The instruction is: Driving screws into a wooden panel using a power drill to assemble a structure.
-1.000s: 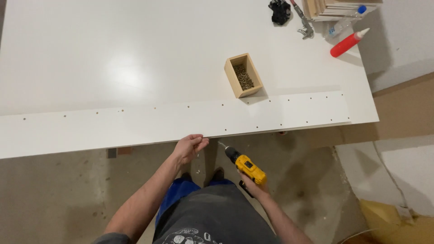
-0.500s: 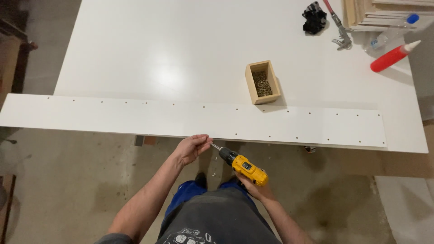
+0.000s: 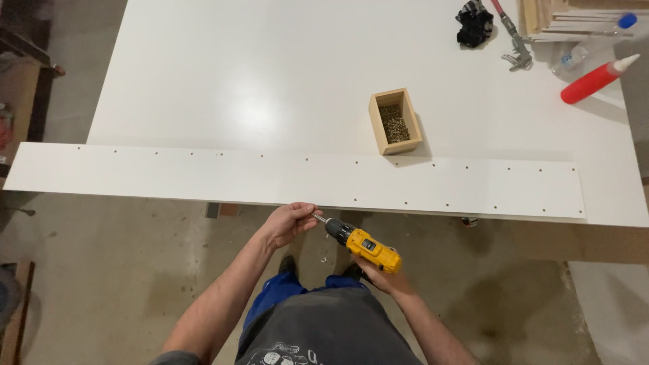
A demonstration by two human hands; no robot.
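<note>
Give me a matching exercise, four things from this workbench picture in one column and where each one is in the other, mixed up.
1. yellow cordless drill
2. small open wooden box of screws
3. red glue bottle with white nozzle
4. long white drilled panel

a. far right of the table
b. along the table's near edge
c. in the right hand
d. middle of the table

Pairs: 1-c, 2-d, 3-a, 4-b

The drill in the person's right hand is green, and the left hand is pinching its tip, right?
Not quite: the drill is yellow and black, not green. The head view shows the right hand holding it while the left hand pinches at its tip, just below the long white board.
</note>
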